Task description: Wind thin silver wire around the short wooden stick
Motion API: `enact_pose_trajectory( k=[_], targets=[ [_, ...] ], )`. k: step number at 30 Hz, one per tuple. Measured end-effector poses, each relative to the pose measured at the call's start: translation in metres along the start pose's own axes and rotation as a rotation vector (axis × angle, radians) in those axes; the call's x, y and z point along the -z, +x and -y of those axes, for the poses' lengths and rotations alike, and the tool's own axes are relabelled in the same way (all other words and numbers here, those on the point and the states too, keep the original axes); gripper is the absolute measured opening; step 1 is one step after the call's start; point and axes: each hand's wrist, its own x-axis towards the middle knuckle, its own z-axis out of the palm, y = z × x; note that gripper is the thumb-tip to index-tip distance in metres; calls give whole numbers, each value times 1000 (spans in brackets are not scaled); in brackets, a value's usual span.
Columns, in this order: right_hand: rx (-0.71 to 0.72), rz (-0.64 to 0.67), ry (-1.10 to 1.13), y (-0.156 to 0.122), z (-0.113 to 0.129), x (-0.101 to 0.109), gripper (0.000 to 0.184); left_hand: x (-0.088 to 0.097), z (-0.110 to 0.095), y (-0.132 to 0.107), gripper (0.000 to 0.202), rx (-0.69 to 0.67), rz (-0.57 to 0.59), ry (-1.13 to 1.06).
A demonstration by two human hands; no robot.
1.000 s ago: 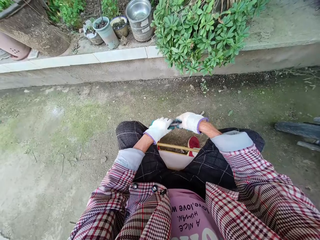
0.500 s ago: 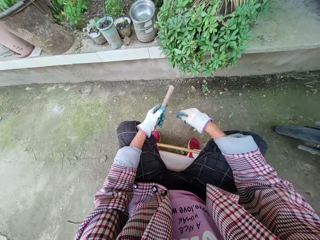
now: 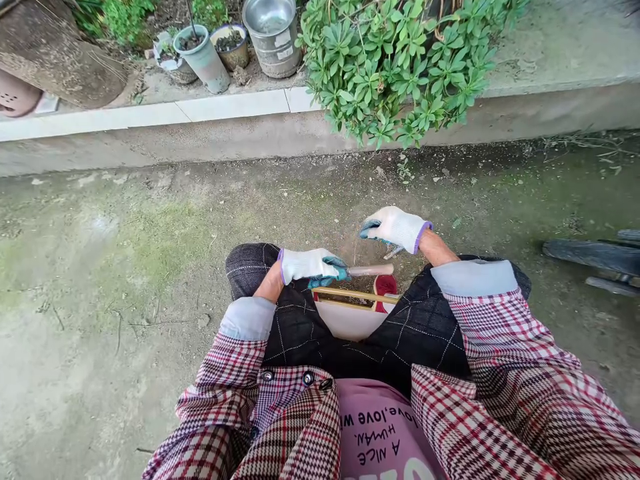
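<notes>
My left hand (image 3: 313,265), in a white glove with teal coated fingers, is closed around a short wooden stick (image 3: 371,270). The stick's bare pale end points right, above one red shoe (image 3: 385,287); its other end is hidden in the glove. Higher and to the right, my right hand (image 3: 393,227) wears a matching glove with a purple cuff. Its fingers are curled downward and partly hidden. A small greyish piece (image 3: 393,253) shows under the palm; whether it is held or lies on the ground is unclear.
Between my legs is a pale seat with a yellowish bar (image 3: 350,293). A raised ledge (image 3: 235,105) runs ahead, with small pots (image 3: 203,60), a metal pot (image 3: 274,40) and a leafy bush (image 3: 395,67). A dark wheel-like object (image 3: 590,257) is at the right.
My left hand has turned and lowered the stick from pointing up and away to lying almost level toward the right. My right hand has shifted slightly up and right. The view has moved slightly.
</notes>
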Motion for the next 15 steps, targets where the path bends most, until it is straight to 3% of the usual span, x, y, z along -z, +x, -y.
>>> enact_pose_trajectory(
  k=[2,5,7,9,11,13,15],
  targets=[
    [-18,8,-22,-2,1,1,25,-3,4,8,30,81,-109,183],
    [12,-13,-51,-4,7,0,24,2,11,21,25,117,-378,513],
    [36,-41,-35,-6,12,-1,25,9,15,27,25,92,-560,562],
    [39,-71,23,-8,16,-1,27,17,15,31,25,58,-722,352],
    [16,-89,108,-11,19,-1,30,21,12,32,29,-5,-821,-12],
    [-23,-83,192,-13,20,-1,33,22,7,30,36,-136,-832,-327],
    [-58,-75,246,-14,21,-1,33,21,1,24,44,-302,-777,-483]
  ],
)
